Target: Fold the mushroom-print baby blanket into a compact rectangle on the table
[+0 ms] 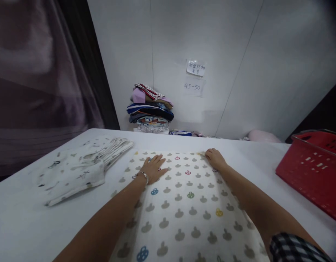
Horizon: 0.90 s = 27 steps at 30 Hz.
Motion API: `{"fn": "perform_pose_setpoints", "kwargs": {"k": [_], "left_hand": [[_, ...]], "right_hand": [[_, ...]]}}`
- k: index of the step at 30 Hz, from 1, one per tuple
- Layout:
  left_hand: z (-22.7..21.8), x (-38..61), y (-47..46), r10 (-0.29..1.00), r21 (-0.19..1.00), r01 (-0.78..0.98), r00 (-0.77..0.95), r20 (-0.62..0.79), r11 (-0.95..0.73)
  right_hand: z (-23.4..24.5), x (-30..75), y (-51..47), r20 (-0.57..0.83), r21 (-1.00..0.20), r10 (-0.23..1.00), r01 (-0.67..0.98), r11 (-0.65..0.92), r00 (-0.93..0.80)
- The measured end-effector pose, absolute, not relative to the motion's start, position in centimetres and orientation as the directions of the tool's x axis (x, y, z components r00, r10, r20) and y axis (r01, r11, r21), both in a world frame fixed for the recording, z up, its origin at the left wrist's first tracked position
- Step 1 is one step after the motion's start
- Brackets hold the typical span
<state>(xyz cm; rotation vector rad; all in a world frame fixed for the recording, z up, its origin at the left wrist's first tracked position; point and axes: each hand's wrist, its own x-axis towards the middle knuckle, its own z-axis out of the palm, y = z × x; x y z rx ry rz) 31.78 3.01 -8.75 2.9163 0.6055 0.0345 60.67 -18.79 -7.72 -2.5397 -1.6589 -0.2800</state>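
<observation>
A cream cloth (184, 203) printed with grey and coloured shapes lies spread flat on the white table (20, 218) in front of me. My left hand (153, 168) rests flat on it near its far left part, fingers stretched out, a bracelet on the wrist. My right hand (215, 158) is at the cloth's far right corner, fingers curled and pinching the edge of the cloth.
A folded white patterned garment (78, 167) lies to the left on the table. A red plastic basket (315, 167) stands at the right edge. A stack of folded clothes (150, 109) sits against the back wall, under two paper notes (195, 76).
</observation>
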Motion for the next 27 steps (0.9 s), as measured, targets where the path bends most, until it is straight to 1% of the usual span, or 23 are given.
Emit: {"fn": "perform_pose_setpoints", "kwargs": {"k": [3,5,12,18,23,25,27], "left_hand": [[-8.7,31.8,3.0,0.404,0.161,0.4,0.915,-0.009,-0.902],[-8.8,31.8,3.0,0.403,0.156,0.397,0.915,0.002,-0.904],[-9.1,31.8,3.2,0.395,0.147,0.39,0.919,0.007,-0.909],[-9.1,31.9,3.1,0.399,0.138,0.394,0.917,0.011,-0.909],[-9.0,31.8,3.2,0.397,0.149,0.392,0.918,0.004,-0.908],[-8.9,31.8,3.1,0.397,0.153,0.392,0.918,0.002,-0.907],[-8.8,31.8,3.1,0.398,0.154,0.394,0.917,-0.011,-0.906]], "right_hand": [[-8.0,60.3,-19.1,0.158,0.052,0.922,0.93,-0.364,0.352],[-8.1,60.1,-19.1,0.145,0.041,0.916,0.923,-0.383,0.374],[-7.5,60.1,-18.4,0.151,-0.061,0.842,0.855,-0.515,0.518],[-6.9,61.0,-17.5,0.158,-0.144,0.754,0.771,-0.621,0.637],[-6.2,61.2,-17.7,0.12,-0.179,0.779,0.785,-0.593,0.616],[-5.8,60.9,-18.0,0.104,-0.171,0.806,0.809,-0.562,0.582],[-5.7,60.3,-18.4,0.086,-0.147,0.855,0.856,-0.496,0.511]]}}
